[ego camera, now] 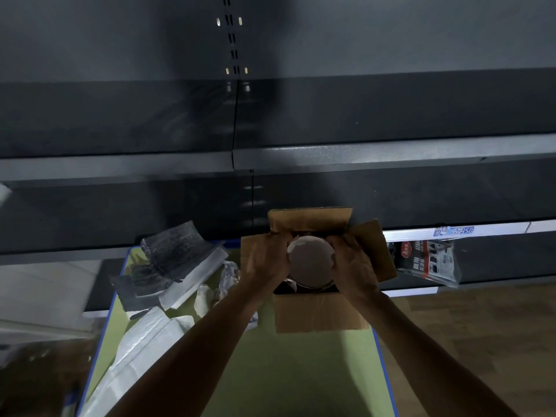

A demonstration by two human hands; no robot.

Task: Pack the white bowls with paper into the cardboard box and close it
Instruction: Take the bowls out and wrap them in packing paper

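Note:
An open cardboard box (319, 311) stands at the far right of the green table top, its flaps spread outward. A round white bowl (311, 261) sits in the box mouth, over other white pieces lower inside. My left hand (264, 260) grips the bowl's left edge. My right hand (353, 263) grips its right edge. Both hands reach down into the box. Crumpled white paper (210, 291) lies on the table just left of the box.
Dark foam sheets and white pads (174, 266) are piled at the table's back left. A white padded bag (141, 350) lies along the left edge. Dark metal shelving (270, 158) rises behind. A packaged item (427, 260) hangs right of the box.

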